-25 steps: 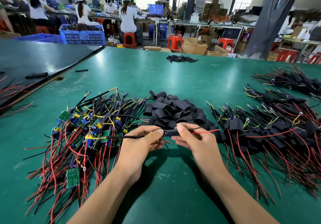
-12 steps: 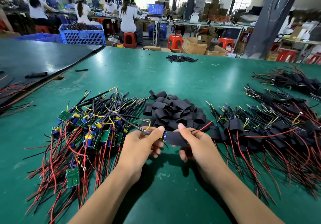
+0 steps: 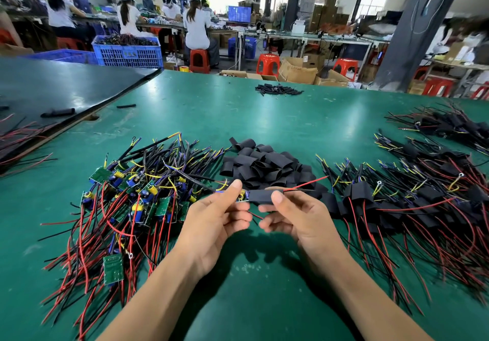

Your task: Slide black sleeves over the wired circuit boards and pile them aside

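The unsleeved wired circuit boards heaped at the left of the green bench look light and stiff. Their components seem fragile and their leads limp and tangle-prone, so a board is better pinched by its edges than pulled by its wires. The left hand pinches one circuit board at its exposed end, just above the bench. The thin, soft black sleeve sits partly over that board, and a red lead pokes out of its right end. The right hand pinches that sleeve between thumb and fingers, and the sleeved pile lies near on its right.
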Tool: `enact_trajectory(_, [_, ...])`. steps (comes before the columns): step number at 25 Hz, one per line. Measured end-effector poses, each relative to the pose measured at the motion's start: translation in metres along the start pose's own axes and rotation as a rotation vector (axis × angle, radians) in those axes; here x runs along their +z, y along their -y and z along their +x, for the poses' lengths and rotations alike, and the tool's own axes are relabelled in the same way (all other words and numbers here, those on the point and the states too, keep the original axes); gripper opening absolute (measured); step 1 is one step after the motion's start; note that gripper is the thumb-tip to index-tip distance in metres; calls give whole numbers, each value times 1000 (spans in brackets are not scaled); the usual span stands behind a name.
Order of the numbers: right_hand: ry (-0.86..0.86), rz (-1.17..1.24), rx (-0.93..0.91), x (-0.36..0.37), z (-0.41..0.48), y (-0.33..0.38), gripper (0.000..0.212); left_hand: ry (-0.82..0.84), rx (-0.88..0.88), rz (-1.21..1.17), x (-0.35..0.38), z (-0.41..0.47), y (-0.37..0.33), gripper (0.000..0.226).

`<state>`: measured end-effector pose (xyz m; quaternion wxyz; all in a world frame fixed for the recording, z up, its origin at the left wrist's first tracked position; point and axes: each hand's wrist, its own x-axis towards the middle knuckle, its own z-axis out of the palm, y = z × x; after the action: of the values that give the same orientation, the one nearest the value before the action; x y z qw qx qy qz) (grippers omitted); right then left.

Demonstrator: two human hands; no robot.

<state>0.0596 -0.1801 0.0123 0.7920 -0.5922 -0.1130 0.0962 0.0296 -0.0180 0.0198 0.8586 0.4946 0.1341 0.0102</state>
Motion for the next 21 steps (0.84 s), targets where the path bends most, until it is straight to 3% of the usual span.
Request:
enact_trajectory(5, [-83,32,39,-1,3,1,32,151,-27,-30,-1,-3,-6,22])
enact_trajectory(21, [-84,88,119,4,6,-4,42,104,192,82,-2,1,5,24])
